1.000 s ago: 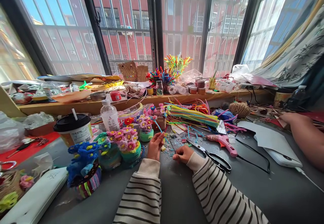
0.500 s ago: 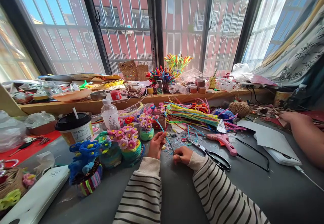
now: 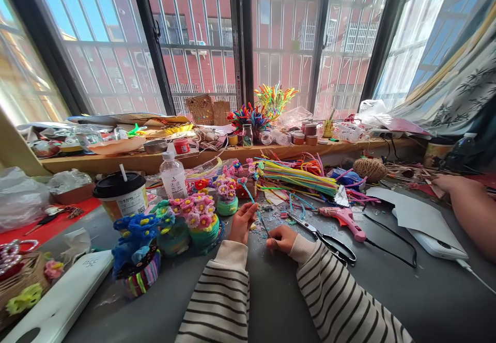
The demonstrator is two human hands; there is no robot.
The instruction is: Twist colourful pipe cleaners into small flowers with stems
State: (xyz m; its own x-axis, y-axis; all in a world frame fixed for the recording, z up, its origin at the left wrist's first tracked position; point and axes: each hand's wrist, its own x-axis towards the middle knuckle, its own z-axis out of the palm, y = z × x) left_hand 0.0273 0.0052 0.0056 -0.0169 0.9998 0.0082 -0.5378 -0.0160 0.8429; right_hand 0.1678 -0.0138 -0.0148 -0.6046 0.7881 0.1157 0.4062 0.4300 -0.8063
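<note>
A light-blue pipe cleaner (image 3: 250,193) runs at a slant between my two hands. My left hand (image 3: 241,223) pinches it near the middle, with its upper end sticking out beyond the fingertips. Lower down, my right hand (image 3: 283,238) is closed on the lower end, where the strand looks thin and dark. Scissors (image 3: 310,228) lie just right of my right hand. Left of my left hand stand pots of pink pipe-cleaner flowers (image 3: 199,211) and blue flowers (image 3: 135,229). Small blue offcuts (image 3: 298,201) and scraps lie behind my hands.
A pink glue gun (image 3: 344,219) with a black cord lies at the right. Behind it is a bundle of pipe cleaners (image 3: 298,175). A bottle (image 3: 173,177) and a lidded cup (image 3: 123,196) stand left. Another person's arm (image 3: 467,206) reaches in at far right.
The whole view has shifted slightly, so things appear a little further right. My hands keep the same grip on the pipe cleaner, almost unmoved.
</note>
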